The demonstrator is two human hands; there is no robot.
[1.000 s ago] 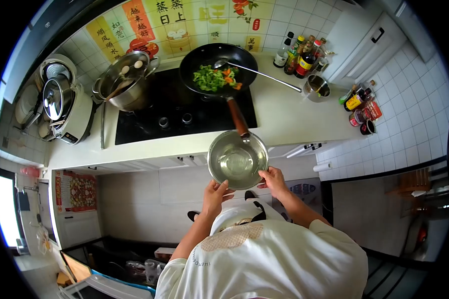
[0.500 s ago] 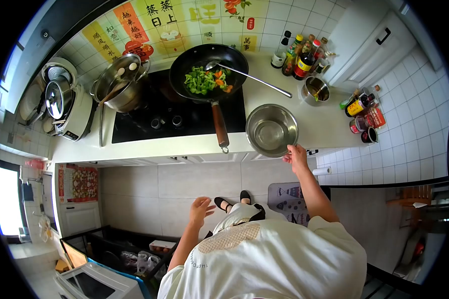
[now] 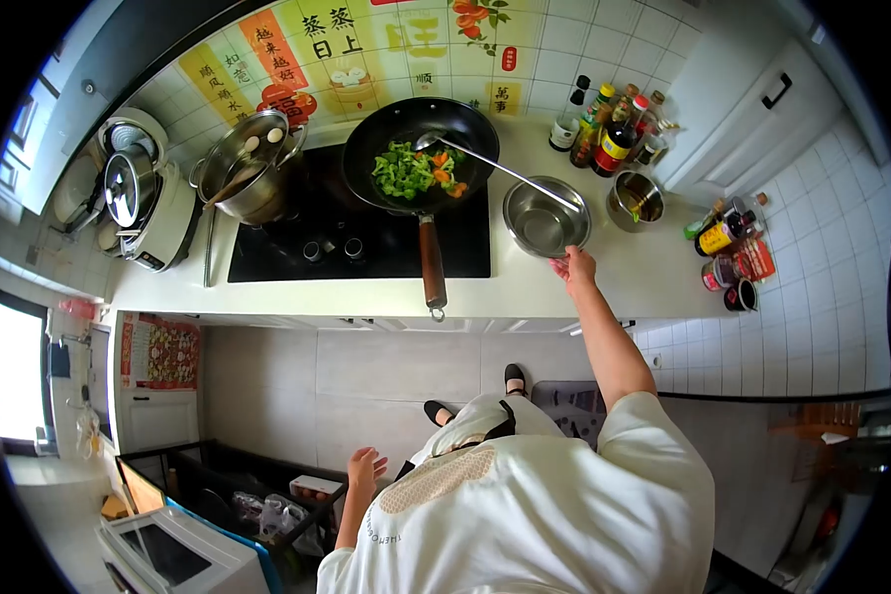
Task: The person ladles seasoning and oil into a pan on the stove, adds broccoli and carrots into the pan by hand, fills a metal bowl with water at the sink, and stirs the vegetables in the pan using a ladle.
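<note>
My right hand [image 3: 575, 267] grips the near rim of a stainless steel bowl [image 3: 544, 226], which is at the counter right of the cooktop; nothing shows inside it. The long handle of a ladle [image 3: 510, 170] reaches from the wok [image 3: 358, 163] over the bowl's far side. Chopped green peppers [image 3: 402, 173] and orange pieces [image 3: 445, 180] lie in the wok, whose wooden handle [image 3: 431, 259] points toward me. Down by my body, my left hand [image 3: 366, 465] holds nothing, its fingers apart.
A steel pot [image 3: 252, 198] with wooden-handled utensils stands on the cooktop's left side. Sauce bottles [image 3: 616, 139] and a small steel container [image 3: 619, 213] stand at the back right. More jars [image 3: 720, 273] line the right wall. A rice cooker [image 3: 168, 233] sits far left.
My right hand has moved the bowl away from me, from the counter's front edge to beneath the ladle handle. My left hand has lowered toward my body.
</note>
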